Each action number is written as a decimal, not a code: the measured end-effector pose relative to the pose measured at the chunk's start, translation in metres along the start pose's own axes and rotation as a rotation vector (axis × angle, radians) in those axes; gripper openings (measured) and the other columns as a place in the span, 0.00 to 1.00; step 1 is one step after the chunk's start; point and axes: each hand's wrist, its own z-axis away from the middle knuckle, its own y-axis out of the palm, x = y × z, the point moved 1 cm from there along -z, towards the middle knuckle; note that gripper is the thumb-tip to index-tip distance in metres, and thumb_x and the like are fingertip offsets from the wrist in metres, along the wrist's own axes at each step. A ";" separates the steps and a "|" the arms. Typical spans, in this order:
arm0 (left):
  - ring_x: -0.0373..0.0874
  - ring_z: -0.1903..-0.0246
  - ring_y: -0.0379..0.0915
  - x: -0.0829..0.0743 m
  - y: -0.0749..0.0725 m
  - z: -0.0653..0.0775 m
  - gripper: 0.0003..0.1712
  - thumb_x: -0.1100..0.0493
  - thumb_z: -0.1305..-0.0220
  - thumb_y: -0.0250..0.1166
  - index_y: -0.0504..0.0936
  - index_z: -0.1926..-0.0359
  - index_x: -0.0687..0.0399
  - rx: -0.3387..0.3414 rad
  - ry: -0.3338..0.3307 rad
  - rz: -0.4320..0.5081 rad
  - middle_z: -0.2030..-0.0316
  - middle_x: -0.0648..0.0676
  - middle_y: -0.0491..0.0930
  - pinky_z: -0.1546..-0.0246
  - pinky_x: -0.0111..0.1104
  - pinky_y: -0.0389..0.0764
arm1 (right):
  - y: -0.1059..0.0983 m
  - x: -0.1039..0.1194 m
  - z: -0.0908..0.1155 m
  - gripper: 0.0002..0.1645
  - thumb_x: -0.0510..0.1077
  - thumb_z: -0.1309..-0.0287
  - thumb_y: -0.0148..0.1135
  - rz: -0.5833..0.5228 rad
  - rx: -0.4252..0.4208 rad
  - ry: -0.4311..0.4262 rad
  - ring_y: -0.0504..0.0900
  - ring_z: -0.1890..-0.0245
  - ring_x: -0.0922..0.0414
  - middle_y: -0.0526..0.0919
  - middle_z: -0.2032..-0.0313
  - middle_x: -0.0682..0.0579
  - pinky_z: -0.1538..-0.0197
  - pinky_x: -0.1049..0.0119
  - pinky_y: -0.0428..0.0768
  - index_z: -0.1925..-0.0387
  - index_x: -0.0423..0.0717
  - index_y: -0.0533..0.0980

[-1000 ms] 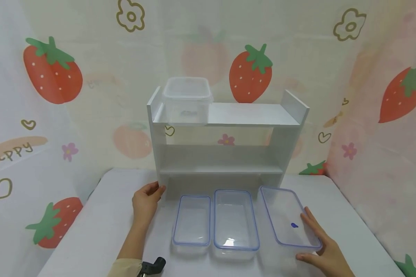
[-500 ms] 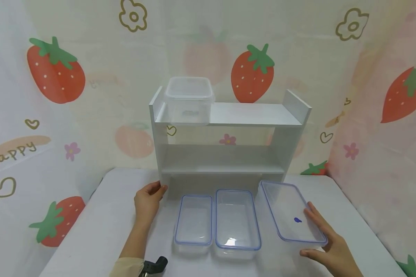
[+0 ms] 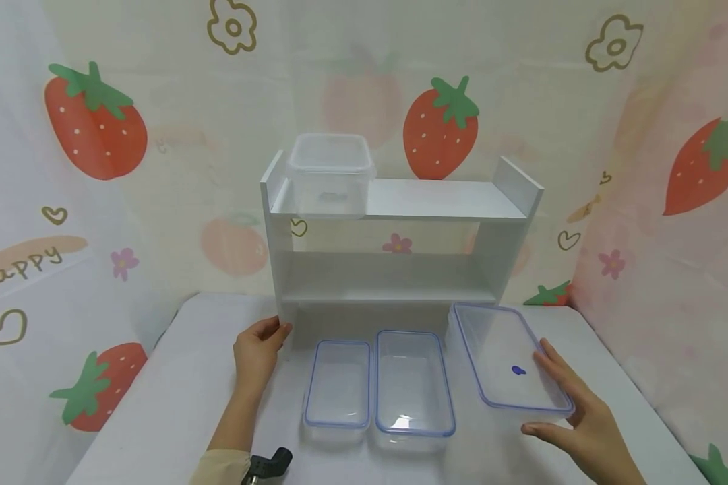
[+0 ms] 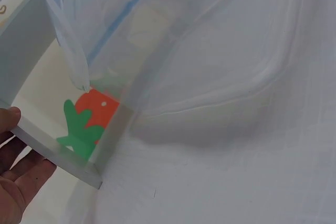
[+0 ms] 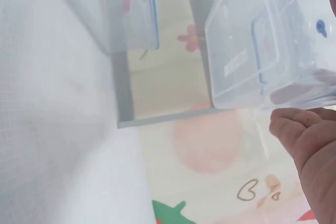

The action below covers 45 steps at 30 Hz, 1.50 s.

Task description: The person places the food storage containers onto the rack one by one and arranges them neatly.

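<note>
My left hand (image 3: 257, 353) grips the lower left side panel of a white shelf rack (image 3: 388, 296); in the left wrist view the thumb and fingers (image 4: 34, 179) lie on either side of that panel. At the right, my right hand (image 3: 585, 424) holds a clear plastic food container (image 3: 500, 357) with a blue-edged lid and a small blue mark. This container is raised above the table and tilted. The right wrist view shows the held container (image 5: 241, 61) with the thumb and fingers around its near end.
Two more clear containers with blue-edged lids, a smaller one (image 3: 340, 387) and a larger one (image 3: 414, 384), stand side by side before the rack. A frosted container (image 3: 330, 178) sits on the rack's top left. A strawberry-print curtain (image 3: 364, 67) hangs behind the white table (image 3: 158, 404).
My right hand has lifted the container a little higher and moved it slightly toward the rack. The left hand stays on the side panel.
</note>
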 end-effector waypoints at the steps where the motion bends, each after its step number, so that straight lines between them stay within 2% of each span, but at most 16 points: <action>1: 0.51 0.56 0.86 0.000 0.000 0.000 0.22 0.52 0.32 0.71 0.85 0.44 0.62 0.000 0.001 0.000 0.51 0.62 0.87 0.61 0.23 0.85 | -0.001 0.002 -0.001 0.60 0.23 0.60 0.79 0.002 0.000 0.000 0.53 0.22 0.70 0.51 0.19 0.46 0.38 0.83 0.71 0.24 0.38 0.62; 5: 0.51 0.56 0.86 -0.001 0.000 0.001 0.22 0.52 0.32 0.71 0.85 0.44 0.62 0.000 0.005 -0.002 0.51 0.62 0.87 0.61 0.23 0.85 | -0.004 0.013 -0.006 0.60 0.23 0.59 0.78 0.015 -0.003 0.012 0.54 0.23 0.71 0.51 0.19 0.47 0.39 0.83 0.71 0.24 0.41 0.62; 12: 0.51 0.56 0.86 -0.003 0.000 0.003 0.23 0.53 0.32 0.71 0.84 0.44 0.63 0.005 0.011 0.012 0.52 0.62 0.88 0.61 0.22 0.84 | -0.012 0.029 -0.016 0.59 0.20 0.60 0.77 -0.012 -0.036 0.008 0.58 0.25 0.71 0.53 0.19 0.48 0.40 0.83 0.73 0.25 0.39 0.63; 20: 0.50 0.55 0.86 -0.001 0.000 0.003 0.24 0.51 0.31 0.70 0.84 0.43 0.63 0.020 0.014 0.024 0.51 0.62 0.87 0.59 0.23 0.85 | -0.025 0.044 -0.031 0.58 0.13 0.65 0.73 -0.168 -0.050 -0.101 0.60 0.24 0.65 0.54 0.20 0.42 0.40 0.80 0.75 0.28 0.29 0.63; 25: 0.49 0.56 0.86 0.000 -0.002 0.003 0.23 0.50 0.32 0.71 0.84 0.44 0.61 0.016 0.009 0.018 0.52 0.60 0.88 0.60 0.23 0.85 | -0.036 0.056 -0.041 0.59 0.11 0.69 0.73 -0.192 -0.069 -0.130 0.61 0.23 0.61 0.56 0.21 0.41 0.41 0.78 0.77 0.29 0.26 0.63; 31: 0.50 0.56 0.86 -0.001 -0.004 0.003 0.24 0.49 0.32 0.71 0.84 0.43 0.61 0.020 0.014 0.027 0.51 0.61 0.87 0.60 0.22 0.84 | -0.045 0.069 -0.050 0.58 0.11 0.68 0.72 -0.207 -0.105 -0.131 0.68 0.28 0.61 0.60 0.22 0.44 0.44 0.77 0.80 0.29 0.27 0.63; 38: 0.49 0.55 0.86 0.001 -0.002 0.003 0.24 0.49 0.32 0.71 0.84 0.43 0.60 0.024 -0.003 0.019 0.51 0.60 0.88 0.60 0.22 0.85 | -0.051 0.080 -0.058 0.58 0.10 0.68 0.70 -0.284 -0.100 -0.154 0.65 0.26 0.56 0.59 0.22 0.40 0.51 0.73 0.85 0.29 0.27 0.64; 45: 0.49 0.55 0.86 -0.001 -0.001 0.002 0.23 0.50 0.32 0.71 0.85 0.44 0.60 0.016 0.006 0.014 0.52 0.59 0.88 0.61 0.23 0.85 | -0.057 0.095 -0.071 0.56 0.10 0.65 0.69 -0.297 -0.083 -0.159 0.66 0.28 0.56 0.61 0.23 0.42 0.55 0.71 0.86 0.29 0.27 0.64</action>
